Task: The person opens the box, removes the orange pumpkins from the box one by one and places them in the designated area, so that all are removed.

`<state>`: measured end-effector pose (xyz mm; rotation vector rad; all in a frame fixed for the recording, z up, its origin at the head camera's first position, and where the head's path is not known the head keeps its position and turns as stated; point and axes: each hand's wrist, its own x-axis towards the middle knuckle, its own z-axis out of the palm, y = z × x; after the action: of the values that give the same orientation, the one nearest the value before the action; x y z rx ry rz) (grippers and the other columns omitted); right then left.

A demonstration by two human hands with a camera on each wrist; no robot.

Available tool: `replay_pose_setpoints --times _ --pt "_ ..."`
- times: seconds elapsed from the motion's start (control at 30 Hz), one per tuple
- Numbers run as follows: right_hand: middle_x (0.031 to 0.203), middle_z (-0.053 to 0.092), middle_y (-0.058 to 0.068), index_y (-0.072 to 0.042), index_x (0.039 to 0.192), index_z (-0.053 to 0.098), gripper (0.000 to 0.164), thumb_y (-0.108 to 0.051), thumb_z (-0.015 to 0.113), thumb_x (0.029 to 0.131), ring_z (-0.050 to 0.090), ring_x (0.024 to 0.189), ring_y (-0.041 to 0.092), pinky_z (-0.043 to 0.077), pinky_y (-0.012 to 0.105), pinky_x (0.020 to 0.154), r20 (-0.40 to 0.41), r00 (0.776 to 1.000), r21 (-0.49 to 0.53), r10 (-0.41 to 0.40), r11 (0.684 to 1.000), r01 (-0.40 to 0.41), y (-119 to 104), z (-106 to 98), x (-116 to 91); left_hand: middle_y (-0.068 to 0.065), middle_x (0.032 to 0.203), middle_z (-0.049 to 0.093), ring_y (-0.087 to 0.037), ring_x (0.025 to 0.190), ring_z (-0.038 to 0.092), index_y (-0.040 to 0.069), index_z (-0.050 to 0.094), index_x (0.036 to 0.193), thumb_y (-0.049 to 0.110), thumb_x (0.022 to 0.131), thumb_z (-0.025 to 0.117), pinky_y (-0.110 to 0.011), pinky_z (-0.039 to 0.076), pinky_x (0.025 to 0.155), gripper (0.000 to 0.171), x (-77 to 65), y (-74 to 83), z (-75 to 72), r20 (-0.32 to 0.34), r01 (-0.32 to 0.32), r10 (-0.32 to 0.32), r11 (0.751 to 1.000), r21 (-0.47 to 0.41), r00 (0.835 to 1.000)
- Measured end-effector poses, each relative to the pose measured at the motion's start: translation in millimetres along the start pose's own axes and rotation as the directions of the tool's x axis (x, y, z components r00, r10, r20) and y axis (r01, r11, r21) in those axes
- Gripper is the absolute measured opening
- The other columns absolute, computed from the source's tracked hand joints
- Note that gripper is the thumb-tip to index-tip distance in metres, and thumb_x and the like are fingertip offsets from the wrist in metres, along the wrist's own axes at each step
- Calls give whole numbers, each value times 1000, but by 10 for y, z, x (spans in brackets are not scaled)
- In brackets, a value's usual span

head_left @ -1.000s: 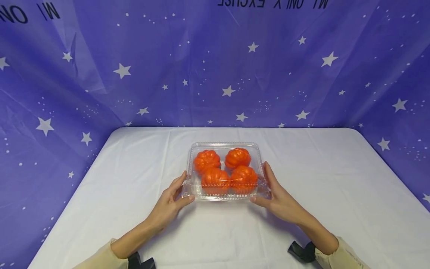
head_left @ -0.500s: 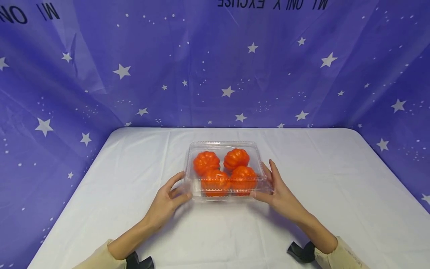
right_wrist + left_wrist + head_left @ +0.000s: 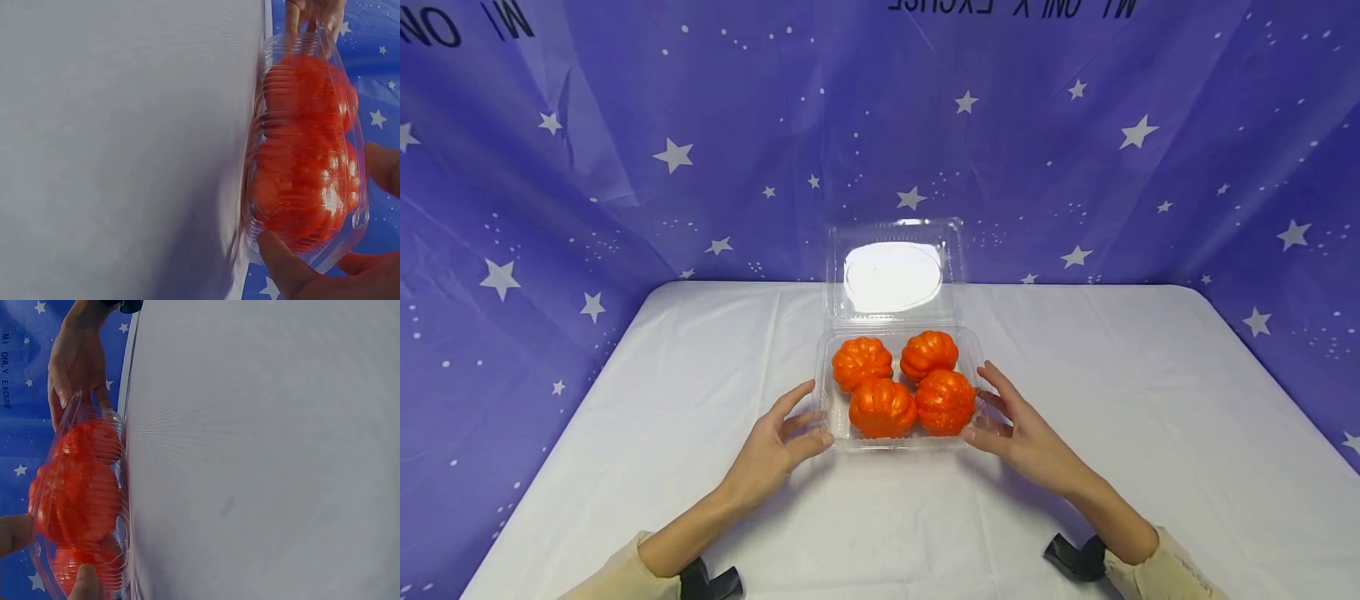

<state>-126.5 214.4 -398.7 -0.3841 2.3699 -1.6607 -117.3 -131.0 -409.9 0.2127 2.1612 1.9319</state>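
A clear plastic clamshell container (image 3: 895,444) sits mid-table in the head view, holding several small orange pumpkins (image 3: 883,408) in its base. Its hinged lid (image 3: 895,275) stands raised at the back, with a bright glare on it. My left hand (image 3: 767,458) grips the base's left side, thumb at the front corner. On the opposite side my right hand (image 3: 1037,450) holds the base, its thumb near the front right corner. In the right wrist view the thumb (image 3: 284,262) lies against the ribbed wall, and pumpkins show through the plastic.
White cloth covers the table (image 3: 1120,400). Behind and beside it hangs a purple curtain (image 3: 820,125) with stars and lettering. Black wrist straps (image 3: 1075,558) show at the cuffs of both light sleeves.
The lid, down over the pumpkins in the earlier frames, has swung up and back on its hinge. Both hands stay at the container's sides, with slight finger shifts.
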Motion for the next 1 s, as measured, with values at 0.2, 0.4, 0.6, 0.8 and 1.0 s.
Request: replay_pose_setpoints --times 0.2,0.4,0.6,0.8,1.0 --pt "161 18 12 -9 159 9 94 -19 73 91 28 142 40 32 55 111 12 1000 -5 -26 1000 26 -2 -14 -1 -16 158 23 -41 130 47 10 28 154 14 90 73 -33 52 98 78 -4 -2 -7 14 -9 9 999 33 1000" --pt "163 12 11 -8 157 20 85 -19 73 91 30 142 41 34 54 110 8 999 -34 -36 999 36 -17 -27 -7 -12 163 12 -39 133 43 3 27 154 6 88 73 -27 50 98 81 9 -9 -2 13 -67 67 998 1 998" --pt "164 5 12 -7 152 32 75 -19 73 90 24 144 39 33 56 110 -16 999 -90 -50 995 48 -69 -39 -34 -15 162 14 -43 132 43 -3 29 152 -3 86 72 -27 49 100 79 38 -15 -13 6 -152 152 988 5 988" --pt "161 16 15 -7 148 38 68 -16 73 90 18 146 36 27 61 113 -45 991 -207 -124 972 112 -190 -71 -44 -13 163 13 -43 134 42 -3 37 148 6 91 70 -34 50 100 67 81 -5 -71 35 -208 206 975 77 978" --pt "157 30 14 -7 144 46 62 -18 74 90 27 144 34 31 59 112 -50 977 -273 -208 944 187 -328 -69 -12 -8 164 15 -43 134 41 -2 48 143 9 89 74 -47 47 102 61 166 5 -141 93 -269 258 953 139 962"
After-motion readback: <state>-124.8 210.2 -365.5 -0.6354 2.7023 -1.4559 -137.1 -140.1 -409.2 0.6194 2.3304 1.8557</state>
